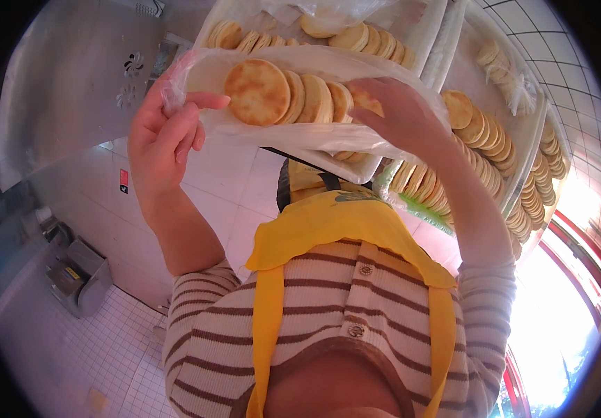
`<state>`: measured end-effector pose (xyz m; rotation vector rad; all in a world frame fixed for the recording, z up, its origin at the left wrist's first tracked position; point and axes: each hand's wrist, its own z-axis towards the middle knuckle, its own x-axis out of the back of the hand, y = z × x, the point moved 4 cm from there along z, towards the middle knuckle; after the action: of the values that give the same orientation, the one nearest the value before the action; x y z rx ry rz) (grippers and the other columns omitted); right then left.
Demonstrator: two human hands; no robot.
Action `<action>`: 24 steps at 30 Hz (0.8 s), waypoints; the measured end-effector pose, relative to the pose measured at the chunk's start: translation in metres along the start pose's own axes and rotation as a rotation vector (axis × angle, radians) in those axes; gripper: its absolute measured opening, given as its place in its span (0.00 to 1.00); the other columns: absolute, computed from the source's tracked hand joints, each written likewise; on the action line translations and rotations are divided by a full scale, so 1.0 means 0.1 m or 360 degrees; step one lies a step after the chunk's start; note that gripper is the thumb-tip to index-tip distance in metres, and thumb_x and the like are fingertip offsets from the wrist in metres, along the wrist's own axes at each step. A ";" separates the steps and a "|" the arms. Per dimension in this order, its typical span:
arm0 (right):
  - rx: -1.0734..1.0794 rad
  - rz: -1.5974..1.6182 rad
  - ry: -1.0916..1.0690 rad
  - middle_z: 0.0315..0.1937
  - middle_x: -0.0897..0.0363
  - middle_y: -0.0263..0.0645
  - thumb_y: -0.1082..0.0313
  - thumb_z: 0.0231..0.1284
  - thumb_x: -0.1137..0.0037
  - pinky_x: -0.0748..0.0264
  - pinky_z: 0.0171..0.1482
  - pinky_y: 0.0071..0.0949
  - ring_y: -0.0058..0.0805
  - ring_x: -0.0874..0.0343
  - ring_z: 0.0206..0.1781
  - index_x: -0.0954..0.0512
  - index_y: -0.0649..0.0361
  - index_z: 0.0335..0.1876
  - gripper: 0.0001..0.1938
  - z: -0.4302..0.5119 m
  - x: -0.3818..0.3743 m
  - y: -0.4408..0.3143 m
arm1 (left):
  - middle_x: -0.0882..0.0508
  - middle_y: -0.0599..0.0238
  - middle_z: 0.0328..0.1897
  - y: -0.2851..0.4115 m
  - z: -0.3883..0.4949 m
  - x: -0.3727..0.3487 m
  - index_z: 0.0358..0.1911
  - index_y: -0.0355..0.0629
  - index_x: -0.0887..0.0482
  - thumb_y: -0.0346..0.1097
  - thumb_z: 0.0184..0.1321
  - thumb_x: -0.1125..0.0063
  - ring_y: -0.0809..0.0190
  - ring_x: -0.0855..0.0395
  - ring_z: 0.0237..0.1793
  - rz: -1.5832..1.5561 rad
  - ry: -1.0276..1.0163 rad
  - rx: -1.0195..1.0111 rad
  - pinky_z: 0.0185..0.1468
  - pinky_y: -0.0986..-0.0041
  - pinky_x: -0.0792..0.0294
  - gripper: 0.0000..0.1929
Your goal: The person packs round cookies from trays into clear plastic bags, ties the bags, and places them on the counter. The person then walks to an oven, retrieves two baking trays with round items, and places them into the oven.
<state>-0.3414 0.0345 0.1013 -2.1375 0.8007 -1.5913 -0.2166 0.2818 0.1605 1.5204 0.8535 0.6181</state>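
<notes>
A clear plastic bag (300, 133) stretches between my hands, with a leaning row of round flatbreads (258, 93) inside it or behind its film. My left hand (167, 123) pinches the bag's gathered left edge between thumb and fingers, the index finger pointing at the leftmost flatbread. My right hand (397, 112) is inside the bag's right part, its fingers curled on the flatbread at the right end of the row. The film partly veils this hand and its wrist.
White trays (439, 47) behind and to the right hold more rows of flatbreads (483, 130). A tied bag of flatbreads (501, 68) lies in the right tray. Below it, a green-edged bag (426, 211) holds more. A grey bin-like container (84, 279) stands at the lower left.
</notes>
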 end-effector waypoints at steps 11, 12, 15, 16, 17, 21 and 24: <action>-0.0077 0.0530 -0.0260 0.44 0.23 0.39 0.46 0.48 0.43 0.29 0.48 0.29 0.31 0.24 0.45 0.30 0.58 0.54 0.30 0.95 -0.46 -0.63 | 0.17 0.50 0.35 0.01 0.00 0.08 0.61 0.28 0.40 0.24 0.54 0.60 0.82 0.43 0.11 -0.0125 -0.0007 -0.0019 0.17 0.89 0.45 0.27; -0.0225 0.0526 -0.0320 0.44 0.23 0.39 0.46 0.48 0.44 0.29 0.48 0.28 0.30 0.24 0.45 0.30 0.58 0.54 0.30 0.88 -0.44 -0.63 | 0.17 0.51 0.35 -0.02 0.00 0.14 0.61 0.30 0.37 0.23 0.53 0.59 0.81 0.43 0.11 -0.0159 0.0053 -0.0005 0.18 0.89 0.44 0.27; -0.0378 0.0402 -0.0365 0.45 0.24 0.38 0.46 0.48 0.44 0.29 0.47 0.27 0.29 0.25 0.45 0.31 0.57 0.54 0.30 0.81 -0.42 -0.59 | 0.17 0.52 0.36 -0.12 0.02 0.21 0.61 0.32 0.36 0.24 0.52 0.57 0.79 0.41 0.12 -0.0225 0.0047 0.0048 0.20 0.88 0.41 0.27; -0.0382 0.0345 -0.0348 0.45 0.24 0.38 0.46 0.48 0.45 0.29 0.47 0.27 0.28 0.25 0.46 0.31 0.57 0.55 0.30 0.82 -0.41 -0.59 | 0.17 0.53 0.36 -0.14 0.03 0.20 0.61 0.33 0.36 0.24 0.52 0.56 0.79 0.40 0.13 -0.0239 0.0004 0.0061 0.20 0.88 0.41 0.27; -0.0352 0.0282 -0.0375 0.45 0.24 0.38 0.47 0.49 0.45 0.29 0.47 0.26 0.28 0.25 0.46 0.32 0.56 0.56 0.30 0.85 -0.44 -0.59 | 0.17 0.53 0.36 -0.11 0.00 0.18 0.61 0.33 0.36 0.25 0.53 0.55 0.79 0.39 0.13 -0.0239 -0.0042 0.0014 0.21 0.88 0.40 0.27; -0.0332 0.0197 -0.0541 0.47 0.25 0.40 0.50 0.51 0.46 0.31 0.48 0.24 0.25 0.27 0.48 0.32 0.53 0.59 0.29 0.99 -0.46 -0.55 | 0.17 0.52 0.36 0.01 -0.05 0.09 0.62 0.34 0.37 0.26 0.52 0.52 0.79 0.35 0.17 -0.0261 -0.0144 -0.0131 0.23 0.87 0.38 0.29; -0.0446 0.0391 -0.0614 0.48 0.26 0.40 0.51 0.52 0.46 0.32 0.49 0.24 0.25 0.28 0.50 0.31 0.53 0.59 0.28 0.98 -0.36 -0.47 | 0.17 0.50 0.36 -0.07 0.00 0.13 0.62 0.30 0.39 0.25 0.47 0.57 0.77 0.32 0.17 -0.0073 0.0027 -0.0144 0.24 0.86 0.36 0.32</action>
<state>-0.2452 0.0895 0.0724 -2.3229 1.1481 -0.9490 -0.2101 0.2919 0.1525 1.4119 0.8600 0.6288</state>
